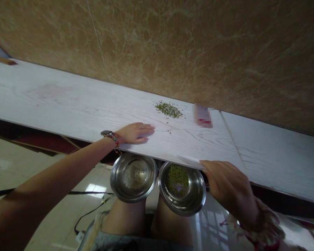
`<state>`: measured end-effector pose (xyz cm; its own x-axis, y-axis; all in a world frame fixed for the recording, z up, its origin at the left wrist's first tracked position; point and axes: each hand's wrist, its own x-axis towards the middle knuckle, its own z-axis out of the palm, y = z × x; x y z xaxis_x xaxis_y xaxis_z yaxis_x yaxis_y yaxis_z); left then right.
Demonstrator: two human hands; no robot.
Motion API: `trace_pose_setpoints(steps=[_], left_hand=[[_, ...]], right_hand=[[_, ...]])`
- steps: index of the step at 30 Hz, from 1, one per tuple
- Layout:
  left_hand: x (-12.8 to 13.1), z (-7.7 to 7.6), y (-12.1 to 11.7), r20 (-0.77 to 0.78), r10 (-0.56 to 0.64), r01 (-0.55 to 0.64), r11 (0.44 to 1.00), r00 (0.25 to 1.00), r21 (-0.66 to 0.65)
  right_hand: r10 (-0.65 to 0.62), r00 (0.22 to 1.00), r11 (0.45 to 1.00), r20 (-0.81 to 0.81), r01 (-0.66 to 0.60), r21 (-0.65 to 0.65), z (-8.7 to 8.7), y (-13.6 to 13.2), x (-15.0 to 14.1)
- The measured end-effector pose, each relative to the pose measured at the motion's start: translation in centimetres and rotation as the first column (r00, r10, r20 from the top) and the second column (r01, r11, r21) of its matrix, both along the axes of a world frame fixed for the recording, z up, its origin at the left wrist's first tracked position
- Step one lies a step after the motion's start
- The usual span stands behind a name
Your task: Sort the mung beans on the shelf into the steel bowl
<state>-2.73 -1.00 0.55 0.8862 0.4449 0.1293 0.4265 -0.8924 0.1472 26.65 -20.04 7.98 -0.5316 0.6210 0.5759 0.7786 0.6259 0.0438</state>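
Note:
My left hand [136,133] lies flat on the white wood-grain tabletop [75,97], fingers stretched out and holding nothing. To its upper right is a loose scatter of small green beans [169,109]. My right hand [229,184] is at the table's front edge, next to the right metal bowl [197,198]. Its fingers are bent and close together; what they grip, if anything, is hidden. Green beans [178,177] lie inside that bowl. Beside it, the left metal bowl [115,188] contains a little pale, cloudy-looking material that I cannot identify. Both bowls sit over my knees.
A blurred-out packet [203,116] lies right of the scattered beans, against the brown marbled wall [157,45]. A seam crosses the tabletop to its right. A brown wooden piece [5,60] is at the far left. A black cable [87,214] runs over the floor.

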Motion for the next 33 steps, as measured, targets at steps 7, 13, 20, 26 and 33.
trace_pose_setpoints(steps=[7,13,20,26,33], left_hand=[[0.0,-0.2,0.0,0.004,0.025,-0.025,1.0,1.0,0.01],[0.0,-0.1,-0.1,0.006,0.042,-0.042,0.999,0.999,0.023],[0.0,-0.2,-0.2,0.042,0.05,-0.05,0.999,0.998,-0.009],[0.1,-0.1,-0.2,0.028,0.045,-0.045,0.999,0.999,0.003],[0.1,-0.1,-0.2,0.022,0.048,-0.048,0.999,0.999,0.013]], right_hand=[[-0.02,1.0,0.985,0.02,0.016,0.17,-1.7,4.8,-0.1],[0.048,0.995,0.977,0.082,-0.064,0.202,-3.2,7.2,-1.2],[-0.048,0.993,0.969,0.111,0.019,0.247,-4.4,9.3,0.3],[-0.102,0.988,0.955,0.113,0.065,0.289,-4.4,10.2,0.7],[0.005,0.998,0.966,0.062,-0.021,0.257,-3.8,10.4,-0.5]])
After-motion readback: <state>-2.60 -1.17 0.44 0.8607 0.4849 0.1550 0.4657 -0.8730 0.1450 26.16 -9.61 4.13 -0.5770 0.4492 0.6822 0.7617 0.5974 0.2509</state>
